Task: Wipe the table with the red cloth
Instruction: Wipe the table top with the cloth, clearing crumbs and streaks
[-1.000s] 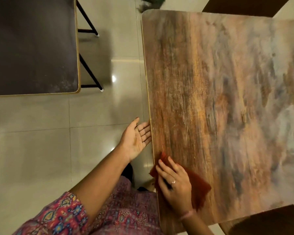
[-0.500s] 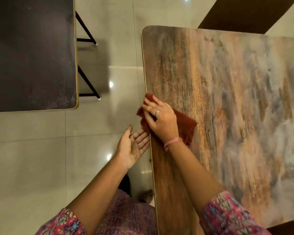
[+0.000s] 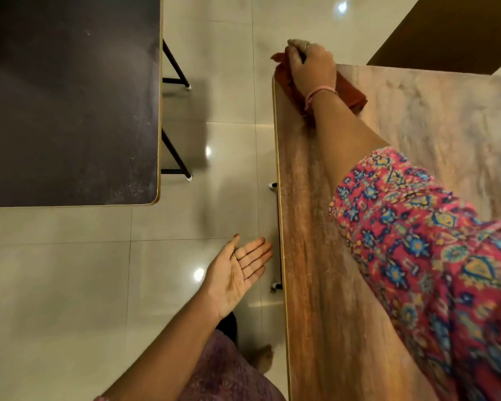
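Your right hand (image 3: 311,66) presses the crumpled red cloth (image 3: 350,92) onto the wood-grain table (image 3: 315,256) at its far corner, fingers curled over it; your left hand (image 3: 236,273) hovers beside the edge, fingers straight.

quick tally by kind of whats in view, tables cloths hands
tables: 2 — wood-grain table, dark table
cloths: 1 — red cloth at the wood-grain table's far left corner
hands: 2 — right hand on the red cloth, left hand palm up beside the table edge, holding nothing
total: 5
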`<move>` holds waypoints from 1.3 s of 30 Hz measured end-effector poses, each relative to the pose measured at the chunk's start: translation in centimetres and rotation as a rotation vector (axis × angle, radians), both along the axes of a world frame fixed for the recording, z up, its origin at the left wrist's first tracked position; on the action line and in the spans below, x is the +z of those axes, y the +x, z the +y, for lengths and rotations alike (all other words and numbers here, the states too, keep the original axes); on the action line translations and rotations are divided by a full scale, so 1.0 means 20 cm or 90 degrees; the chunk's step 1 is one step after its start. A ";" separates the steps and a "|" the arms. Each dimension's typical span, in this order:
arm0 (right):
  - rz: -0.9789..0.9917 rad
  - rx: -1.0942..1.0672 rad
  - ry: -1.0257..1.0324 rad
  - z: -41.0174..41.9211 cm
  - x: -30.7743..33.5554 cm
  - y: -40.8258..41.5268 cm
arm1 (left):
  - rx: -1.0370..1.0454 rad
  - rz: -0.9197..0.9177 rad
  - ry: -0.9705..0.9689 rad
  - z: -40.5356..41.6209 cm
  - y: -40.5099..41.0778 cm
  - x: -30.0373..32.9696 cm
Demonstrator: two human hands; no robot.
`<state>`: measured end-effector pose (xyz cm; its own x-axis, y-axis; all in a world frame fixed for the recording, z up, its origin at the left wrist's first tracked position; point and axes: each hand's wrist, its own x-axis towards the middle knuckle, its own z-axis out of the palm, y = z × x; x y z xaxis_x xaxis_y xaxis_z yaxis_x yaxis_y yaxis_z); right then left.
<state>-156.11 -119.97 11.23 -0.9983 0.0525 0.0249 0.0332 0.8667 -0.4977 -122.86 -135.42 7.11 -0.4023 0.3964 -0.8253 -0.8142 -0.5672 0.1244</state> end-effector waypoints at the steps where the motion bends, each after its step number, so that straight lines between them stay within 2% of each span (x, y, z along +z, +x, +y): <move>1: -0.002 -0.010 0.010 0.01 0.00 -0.01 | -0.001 -0.001 -0.003 -0.01 0.01 0.00; 7: -0.014 -0.049 0.159 0.04 -0.03 0.21 | 0.013 -0.015 -0.002 0.00 0.07 0.03; 19: -0.031 0.051 0.107 0.14 -0.02 1.20 | 0.020 -0.024 -0.086 0.18 0.33 0.13; 27: -0.046 0.180 0.077 0.16 -0.01 2.07 | 0.101 -0.037 -0.160 0.35 0.84 0.23; 33: -0.032 0.279 0.116 0.23 -0.01 2.76 | 0.161 -0.041 -0.209 0.49 1.36 0.24; 39: -0.050 0.392 0.146 0.37 -0.01 3.21 | 0.185 -0.107 -0.227 0.60 1.76 0.25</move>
<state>-91.97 -112.67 11.04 -0.8439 -0.5259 -0.1066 -0.4729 0.8228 -0.3151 -87.71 -123.42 12.04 -0.3041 -0.0317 -0.9521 -0.6540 -0.7198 0.2328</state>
